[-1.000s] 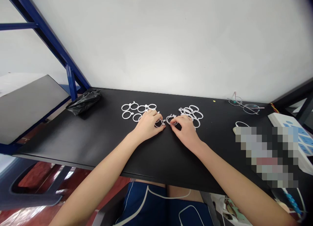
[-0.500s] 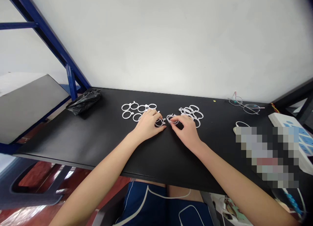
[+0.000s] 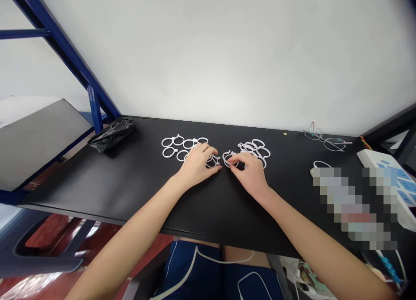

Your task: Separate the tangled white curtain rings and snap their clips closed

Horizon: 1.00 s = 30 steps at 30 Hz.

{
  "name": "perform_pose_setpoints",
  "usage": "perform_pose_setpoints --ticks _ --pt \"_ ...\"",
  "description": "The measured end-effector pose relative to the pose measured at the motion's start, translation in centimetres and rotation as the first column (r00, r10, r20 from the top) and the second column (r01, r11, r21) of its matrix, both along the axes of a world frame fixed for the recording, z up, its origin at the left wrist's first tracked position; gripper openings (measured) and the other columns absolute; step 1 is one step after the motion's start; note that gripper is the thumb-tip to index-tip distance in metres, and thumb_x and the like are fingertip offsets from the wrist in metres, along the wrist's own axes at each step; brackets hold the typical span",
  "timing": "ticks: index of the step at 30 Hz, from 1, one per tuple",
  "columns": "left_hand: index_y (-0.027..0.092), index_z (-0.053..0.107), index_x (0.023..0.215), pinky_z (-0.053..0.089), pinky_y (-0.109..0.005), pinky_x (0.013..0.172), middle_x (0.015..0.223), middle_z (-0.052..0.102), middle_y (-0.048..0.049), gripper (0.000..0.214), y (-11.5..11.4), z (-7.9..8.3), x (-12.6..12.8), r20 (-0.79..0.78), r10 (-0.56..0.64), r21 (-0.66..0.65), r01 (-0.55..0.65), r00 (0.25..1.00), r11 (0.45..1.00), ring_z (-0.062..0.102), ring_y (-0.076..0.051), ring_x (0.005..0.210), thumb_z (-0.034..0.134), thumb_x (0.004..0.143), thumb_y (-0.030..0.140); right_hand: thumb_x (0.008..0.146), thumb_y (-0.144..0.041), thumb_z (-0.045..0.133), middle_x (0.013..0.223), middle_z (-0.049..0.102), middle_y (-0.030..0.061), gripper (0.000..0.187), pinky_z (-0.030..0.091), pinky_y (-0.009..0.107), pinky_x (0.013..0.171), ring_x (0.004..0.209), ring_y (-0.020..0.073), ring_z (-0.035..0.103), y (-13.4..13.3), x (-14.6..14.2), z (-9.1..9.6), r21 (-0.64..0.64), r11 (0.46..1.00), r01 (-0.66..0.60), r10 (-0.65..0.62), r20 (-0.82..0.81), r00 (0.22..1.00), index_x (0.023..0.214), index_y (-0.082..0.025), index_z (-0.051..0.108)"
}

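My right hand (image 3: 250,172) pinches white plastic curtain rings (image 3: 226,160) between thumb and fingers, tilted a little off the black desk; how many are in the pinch I cannot tell. To the left, my left hand (image 3: 196,163) rests low with its fingers curved and its thumb apart. A white ring (image 3: 212,162) lies in the gap between that thumb and the fingers. Beyond my left hand several loose white rings (image 3: 168,152) are spread flat, partly covered by the hand. Behind my right hand sits a heap of white rings (image 3: 258,143), some overlapping.
A crumpled black plastic bag (image 3: 112,135) lies at the desk's left end by a blue metal frame (image 3: 94,107). Eyeglasses (image 3: 334,144) rest at the back right. Nearer are a blurred-out object (image 3: 352,209) and a white-and-blue box (image 3: 390,179). The wall (image 3: 208,53) rises behind.
My right hand has shifted slightly right and nearer to me, and the rings in its pinch have turned and spread apart a little. The left hand has barely moved.
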<state>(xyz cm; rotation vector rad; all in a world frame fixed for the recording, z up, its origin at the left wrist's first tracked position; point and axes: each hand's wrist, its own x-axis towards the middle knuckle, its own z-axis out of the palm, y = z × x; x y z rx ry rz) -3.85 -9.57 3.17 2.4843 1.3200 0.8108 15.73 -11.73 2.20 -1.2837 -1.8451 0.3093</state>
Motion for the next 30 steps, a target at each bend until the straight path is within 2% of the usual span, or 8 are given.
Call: perform_pose_setpoints --ticks 4,16,21,30 --pt "0.020 0.060 0.100 0.046 -0.043 0.090 0.099 0.061 -0.0057 0.024 -0.05 0.11 0.03 0.008 -0.019 0.003 0.019 1.000 1.000 0.054 -0.025 0.096 0.070 0.081 0.033 0.075 -0.010 0.064 0.078 0.072 0.0012 0.016 0.053 0.040 0.078 0.077 0.0214 0.067 -0.05 0.02 0.01 -0.016 1.000 0.009 -0.009 -0.039 0.999 0.077 -0.024 0.072" --pt "0.020 0.060 0.102 0.045 -0.040 0.090 0.098 0.063 -0.0059 0.023 -0.41 0.43 0.28 0.111 -0.078 0.036 0.074 0.991 0.997 0.057 -0.023 0.095 0.064 0.086 0.036 0.078 -0.013 0.068 0.086 0.071 0.0044 0.013 0.055 0.043 0.084 0.087 0.0229 0.069 -0.21 -0.22 0.16 0.165 0.984 0.072 -0.056 -0.101 0.993 0.078 -0.024 0.074" --pt "0.019 0.059 0.107 0.046 -0.039 0.092 0.102 0.064 -0.0069 0.022 -0.59 0.60 0.42 0.151 -0.103 0.059 0.095 0.983 0.994 0.058 -0.022 0.097 0.060 0.089 0.031 0.081 -0.015 0.067 0.086 0.071 0.0033 0.012 0.057 0.038 0.078 0.083 0.0201 0.069 -0.52 -0.55 0.51 0.221 0.975 0.007 0.023 -0.136 0.990 0.079 -0.025 0.073" --pt "0.021 0.066 0.110 0.040 -0.047 0.106 0.134 0.057 -0.0114 0.022 -0.44 -0.03 0.35 0.114 -0.158 0.082 0.149 0.981 0.985 0.054 -0.027 0.122 0.056 0.090 0.024 0.082 -0.015 0.067 0.083 0.073 0.0013 0.013 0.057 0.036 0.073 0.079 0.0185 0.069 -0.80 -0.65 0.80 0.228 0.966 -0.124 0.165 -0.172 0.971 0.079 -0.027 0.073"
